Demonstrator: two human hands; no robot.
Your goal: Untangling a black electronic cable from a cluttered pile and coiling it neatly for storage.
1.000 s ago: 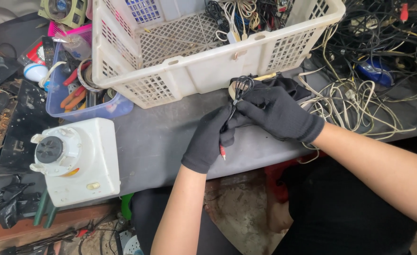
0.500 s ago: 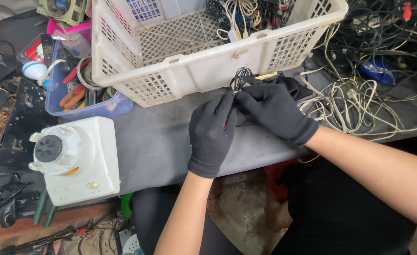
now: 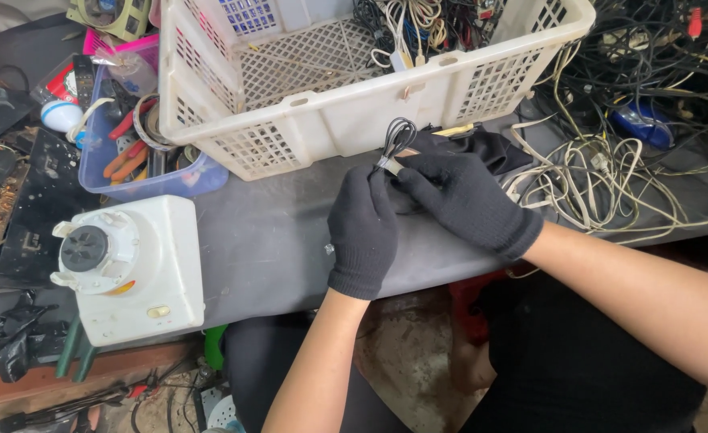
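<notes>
From over the head, both black-gloved hands meet on the grey bench (image 3: 273, 240) before the white basket (image 3: 354, 120). The left hand (image 3: 363, 228) and right hand (image 3: 462, 200) pinch a small looped black cable (image 3: 396, 138), its coil standing above their fingertips.

both gloved hands, left (image 3: 363, 232) and right (image 3: 464, 200), pinch looped black cable (image 3: 396, 138) beside white basket (image 3: 370, 120) on grey bench (image 3: 265, 240).
</notes>
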